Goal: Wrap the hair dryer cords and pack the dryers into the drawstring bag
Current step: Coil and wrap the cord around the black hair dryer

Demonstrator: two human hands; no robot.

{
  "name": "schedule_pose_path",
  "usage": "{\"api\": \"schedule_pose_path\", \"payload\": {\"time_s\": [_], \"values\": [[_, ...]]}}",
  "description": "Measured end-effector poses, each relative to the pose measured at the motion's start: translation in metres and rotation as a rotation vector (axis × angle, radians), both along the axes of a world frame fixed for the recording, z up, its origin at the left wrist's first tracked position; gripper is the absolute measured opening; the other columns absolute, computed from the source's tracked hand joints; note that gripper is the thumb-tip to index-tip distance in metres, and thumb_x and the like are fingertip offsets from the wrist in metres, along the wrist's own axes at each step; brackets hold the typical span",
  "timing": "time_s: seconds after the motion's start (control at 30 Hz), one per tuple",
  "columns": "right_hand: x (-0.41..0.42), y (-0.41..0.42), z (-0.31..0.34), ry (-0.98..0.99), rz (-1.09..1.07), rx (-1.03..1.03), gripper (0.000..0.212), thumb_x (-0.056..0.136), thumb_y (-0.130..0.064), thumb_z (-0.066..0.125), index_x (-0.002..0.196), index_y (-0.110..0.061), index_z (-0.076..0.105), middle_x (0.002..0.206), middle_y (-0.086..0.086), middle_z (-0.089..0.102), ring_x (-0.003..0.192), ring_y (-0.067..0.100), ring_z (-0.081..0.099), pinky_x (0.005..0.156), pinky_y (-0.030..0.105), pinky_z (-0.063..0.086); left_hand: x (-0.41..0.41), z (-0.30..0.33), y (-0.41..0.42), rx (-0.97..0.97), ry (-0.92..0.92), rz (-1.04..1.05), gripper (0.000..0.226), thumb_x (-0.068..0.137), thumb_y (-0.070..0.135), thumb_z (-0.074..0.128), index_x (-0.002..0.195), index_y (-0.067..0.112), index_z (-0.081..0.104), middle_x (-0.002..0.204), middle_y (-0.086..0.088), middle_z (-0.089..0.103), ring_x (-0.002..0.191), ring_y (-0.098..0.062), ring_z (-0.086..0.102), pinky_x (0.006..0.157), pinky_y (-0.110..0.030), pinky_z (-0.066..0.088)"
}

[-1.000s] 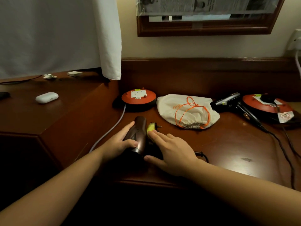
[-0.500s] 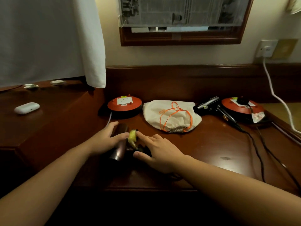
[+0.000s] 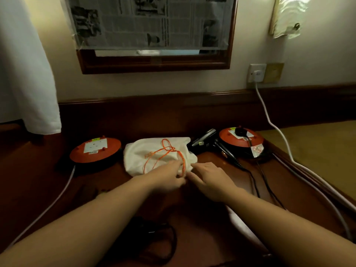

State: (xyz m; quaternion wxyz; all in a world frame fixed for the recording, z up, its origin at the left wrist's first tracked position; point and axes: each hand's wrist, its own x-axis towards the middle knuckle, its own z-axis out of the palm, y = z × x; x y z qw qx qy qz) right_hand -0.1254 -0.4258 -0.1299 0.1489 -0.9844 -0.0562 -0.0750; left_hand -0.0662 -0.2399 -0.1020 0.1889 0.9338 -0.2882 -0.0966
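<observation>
Nearest me, a dark cord (image 3: 163, 245) loops on the dark wooden desk (image 3: 208, 228) under my forearms; what it joins is lost in shadow. My left hand (image 3: 169, 178) reaches to the near edge of the white drawstring bag (image 3: 154, 153), fingertips bunched at its orange string (image 3: 183, 162), though I cannot tell if they really pinch it. My right hand (image 3: 210, 180) lies just beside, fingers loosely spread, forefinger pointing at the same edge and holding nothing. The bag lies flat mid-desk, between two round orange cord reels. Left reel (image 3: 95, 152) trails a pale cable toward me. A black hair dryer (image 3: 208, 141) lies between bag and right reel (image 3: 241, 140), its cord running toward me. Behind, a wooden backboard, cream wall, a newspaper-covered frame (image 3: 154, 33), a wall socket (image 3: 257, 73) with a white cable (image 3: 269, 116), and white cloth (image 3: 25, 74) hanging left.
</observation>
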Motion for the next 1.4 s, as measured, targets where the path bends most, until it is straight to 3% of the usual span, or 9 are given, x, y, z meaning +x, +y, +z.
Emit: {"api": "schedule_pose_path", "payload": {"time_s": [0.17, 0.33, 0.57, 0.8, 0.97, 1.13, 1.23, 1.33, 1.4], "values": [[0.024, -0.08, 0.001, -0.004, -0.239, -0.037, 0.062, 0.102, -0.059, 0.044, 0.152, -0.023, 0.044, 0.155, -0.001, 0.048, 0.145, 0.023, 0.038, 0.113, 0.048, 0.036, 0.026, -0.019, -0.076, 0.007, -0.101, -0.087, 0.071, 0.095, 0.041, 0.064, 0.156, 0.017, 0.036, 0.158, -0.006, 0.04, 0.146, -0.025, 0.037, 0.118, -0.034, 0.031], [0.054, -0.143, 0.015, -0.074, -0.346, -0.103, 0.052, 0.103, -0.048, 0.048, 0.144, -0.017, 0.049, 0.146, 0.002, 0.053, 0.136, 0.025, 0.045, 0.108, 0.047, 0.042, 0.054, -0.021, -0.143, -0.043, -0.146, -0.127, 0.065, 0.096, 0.042, 0.059, 0.153, 0.019, 0.038, 0.155, -0.003, 0.041, 0.145, -0.025, 0.037, 0.12, -0.04, 0.031], [0.111, -0.213, 0.028, -0.049, -0.454, 0.077, 0.062, 0.1, -0.043, 0.053, 0.154, -0.017, 0.039, 0.155, 0.003, 0.046, 0.146, 0.026, 0.038, 0.116, 0.046, 0.038, 0.101, -0.01, -0.236, -0.233, -0.163, -0.107, 0.057, 0.1, 0.038, 0.055, 0.151, 0.016, 0.04, 0.151, -0.003, 0.044, 0.141, -0.021, 0.041, 0.115, -0.036, 0.034], [0.146, -0.274, 0.017, 0.103, -0.338, 0.112, 0.079, 0.088, -0.068, 0.057, 0.156, -0.032, 0.039, 0.164, -0.002, 0.035, 0.15, 0.025, 0.028, 0.117, 0.052, 0.033, 0.147, -0.006, -0.295, -0.226, -0.167, -0.058, 0.055, 0.096, 0.038, 0.049, 0.148, 0.023, 0.043, 0.139, -0.001, 0.054, 0.13, -0.024, 0.044, 0.104, -0.046, 0.045], [0.155, -0.291, 0.015, 0.136, -0.272, -0.013, 0.087, 0.075, -0.077, 0.05, 0.154, -0.045, 0.033, 0.15, -0.005, 0.037, 0.135, 0.026, 0.033, 0.106, 0.05, 0.03, 0.168, -0.014, -0.316, -0.199, -0.192, -0.009, 0.061, 0.089, 0.062, 0.056, 0.138, 0.027, 0.054, 0.124, -0.001, 0.051, 0.12, -0.023, 0.048, 0.101, -0.045, 0.048], [0.155, -0.294, 0.017, 0.166, -0.22, 0.025, 0.106, 0.06, -0.094, 0.048, 0.154, -0.05, 0.027, 0.149, -0.006, 0.032, 0.135, 0.025, 0.028, 0.109, 0.049, 0.026, 0.18, -0.004, -0.328, -0.175, -0.134, 0.02, 0.049, 0.073, 0.073, 0.069, 0.099, 0.031, 0.064, 0.095, 0.005, 0.058, 0.092, -0.018, 0.06, 0.074, -0.033, 0.05], [0.152, -0.3, 0.011, 0.154, -0.212, 0.161, 0.099, 0.069, -0.083, 0.043, 0.158, -0.041, 0.032, 0.158, -0.009, 0.034, 0.144, 0.022, 0.026, 0.114, 0.047, 0.024, 0.182, 0.002, -0.336, -0.153, -0.097, 0.071, 0.049, 0.068, 0.074, 0.071, 0.091, 0.033, 0.057, 0.085, 0.01, 0.063, 0.083, -0.016, 0.063, 0.063, -0.031, 0.047], [0.147, -0.314, 0.006, 0.153, -0.22, 0.45, 0.057, 0.1, -0.045, 0.05, 0.155, -0.033, 0.045, 0.165, -0.013, 0.034, 0.153, 0.011, 0.017, 0.121, 0.034, 0.013, 0.183, -0.001, -0.339, -0.168, -0.104, 0.096, 0.049, 0.067, 0.072, 0.069, 0.091, 0.031, 0.056, 0.092, 0.006, 0.069, 0.088, -0.02, 0.065, 0.068, -0.032, 0.052], [0.147, -0.32, 0.001, 0.13, -0.203, 0.423, 0.045, 0.109, -0.032, 0.045, 0.154, -0.033, 0.046, 0.165, -0.015, 0.034, 0.153, 0.007, 0.017, 0.12, 0.028, 0.011, 0.183, -0.004, -0.338, -0.216, -0.097, 0.112, 0.049, 0.065, 0.071, 0.069, 0.09, 0.031, 0.057, 0.091, 0.007, 0.069, 0.086, -0.02, 0.065, 0.069, -0.033, 0.055]]}}
